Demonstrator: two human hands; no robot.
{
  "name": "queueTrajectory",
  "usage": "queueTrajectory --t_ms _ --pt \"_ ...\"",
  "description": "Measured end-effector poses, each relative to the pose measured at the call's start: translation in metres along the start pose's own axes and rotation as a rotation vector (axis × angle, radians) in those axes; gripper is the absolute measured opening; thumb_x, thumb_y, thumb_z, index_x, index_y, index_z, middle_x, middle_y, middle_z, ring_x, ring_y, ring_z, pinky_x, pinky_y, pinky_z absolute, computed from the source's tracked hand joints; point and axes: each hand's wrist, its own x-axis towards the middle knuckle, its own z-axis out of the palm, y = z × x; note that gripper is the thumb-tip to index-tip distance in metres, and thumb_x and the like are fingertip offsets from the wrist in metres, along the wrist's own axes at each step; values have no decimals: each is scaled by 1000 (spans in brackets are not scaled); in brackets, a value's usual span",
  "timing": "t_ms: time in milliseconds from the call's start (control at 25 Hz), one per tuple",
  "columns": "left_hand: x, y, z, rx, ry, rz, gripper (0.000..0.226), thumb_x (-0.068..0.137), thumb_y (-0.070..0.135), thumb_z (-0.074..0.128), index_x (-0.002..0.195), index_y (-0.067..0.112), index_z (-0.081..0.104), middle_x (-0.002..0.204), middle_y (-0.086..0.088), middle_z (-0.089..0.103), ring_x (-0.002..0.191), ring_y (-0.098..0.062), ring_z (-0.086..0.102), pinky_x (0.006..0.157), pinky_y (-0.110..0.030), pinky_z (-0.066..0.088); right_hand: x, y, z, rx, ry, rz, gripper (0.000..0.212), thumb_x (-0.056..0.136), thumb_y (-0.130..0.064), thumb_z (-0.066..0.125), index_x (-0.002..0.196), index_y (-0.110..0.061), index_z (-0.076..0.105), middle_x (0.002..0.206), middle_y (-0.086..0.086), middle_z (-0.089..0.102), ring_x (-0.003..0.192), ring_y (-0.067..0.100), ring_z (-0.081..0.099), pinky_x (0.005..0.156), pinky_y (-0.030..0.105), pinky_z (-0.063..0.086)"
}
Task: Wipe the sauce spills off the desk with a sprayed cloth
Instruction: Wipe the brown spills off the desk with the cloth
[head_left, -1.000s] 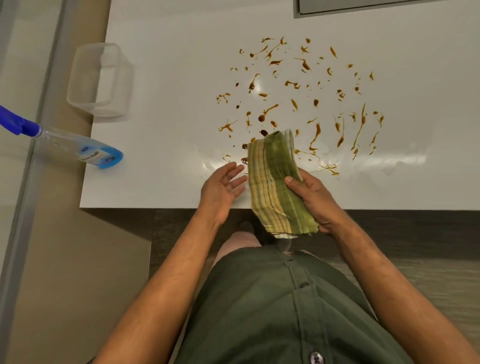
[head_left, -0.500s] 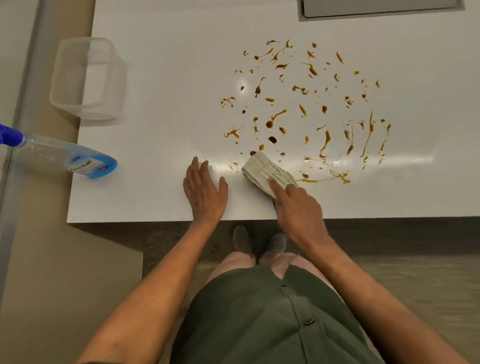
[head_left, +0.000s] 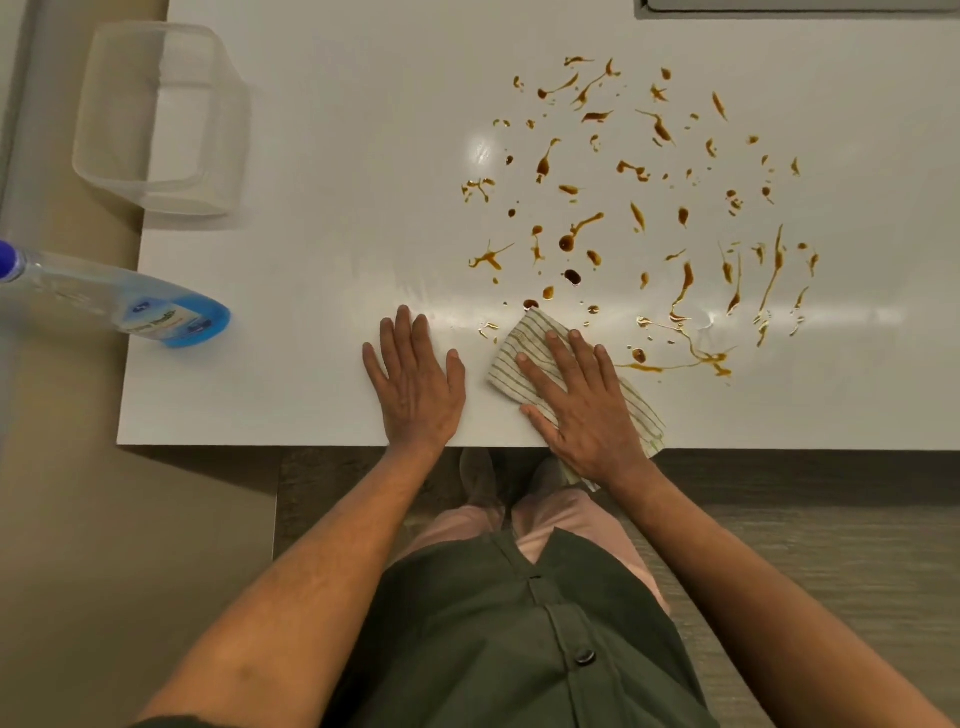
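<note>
In the head view, the right hand (head_left: 584, 402) lies flat with fingers spread, pressing the striped cloth (head_left: 524, 348) onto the white tabletop (head_left: 322, 208) near its front edge, touching the lower edge of the brown sauce spills (head_left: 644, 208). The left hand (head_left: 415, 384) rests flat and empty just beside it. A spray bottle (head_left: 119, 301) and clear container (head_left: 161, 119) sit far left.

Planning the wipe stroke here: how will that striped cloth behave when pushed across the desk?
The striped cloth is probably floppy: its near end droops over the desk edge. Pressed flat under the right hand, it should slide readily on the glossy top, though loose edges may bunch.
</note>
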Motion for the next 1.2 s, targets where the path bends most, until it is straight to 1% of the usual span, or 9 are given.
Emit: queueTrajectory --t_ms 160,280,440,640,840,880,960,1080,1200 --pt "2 0 3 57 20 -3 73 106 51 21 165 9 21 177 -12 10 165 -32 7 131 -61 9 4 -2 5 41 27 47 62 110 -57 26 168 -39 11 178 6 7 166 28 2 135 47 -1" --pt "3 -1 5 89 37 -2 73 106 51 22 165 9 22 177 -13 11 164 -33 9 131 -61 11 12 -8 2 75 40 112 60 111 -55 29 167 -40 15 178 3 7 166 25 2 134 41 -6" --pt "3 -1 7 99 50 0 72 107 50 23 165 8 23 177 -13 12 164 -33 10 131 -61 11 44 -29 -4 122 72 215 56 112 -51 31 166 -39 23 178 7 9 165 30 4 134 46 5" --pt "1 -1 4 73 45 7 70 107 48 20 166 10 20 177 -13 11 165 -33 8 131 -61 9 76 -57 -8 211 107 123 55 111 -40 41 164 -30 33 175 13 20 164 34 13 133 52 14" --pt "0 0 0 67 28 9 73 105 49 12 167 9 17 178 -12 7 165 -32 5 132 -60 7 16 -30 -5 177 69 -15 58 108 -31 47 164 -28 34 175 10 23 164 30 16 133 52 18" --pt "1 0 1 67 32 7 73 106 48 13 167 9 17 178 -13 7 165 -32 5 132 -61 8 9 -18 -6 175 82 21 58 107 -30 49 164 -29 34 174 10 24 163 29 16 133 52 17" --pt "1 -1 3 76 30 3 72 107 48 14 167 9 16 178 -12 5 165 -32 4 132 -61 8 9 4 -12 180 138 180 60 105 -23 52 163 -28 36 173 9 26 163 29 16 133 51 15" --pt "2 0 5 102 29 -4 71 108 48 15 168 10 14 178 -12 4 165 -32 3 131 -61 7 44 13 -24 214 218 377 61 103 -12 52 162 -20 37 171 16 27 161 36 19 132 54 19" --pt "1 1 5 101 45 -9 69 107 45 18 166 9 19 177 -13 10 165 -33 8 131 -62 10 88 -24 -28 288 220 379 61 102 -11 50 162 -16 40 171 20 27 161 39 18 133 52 16"
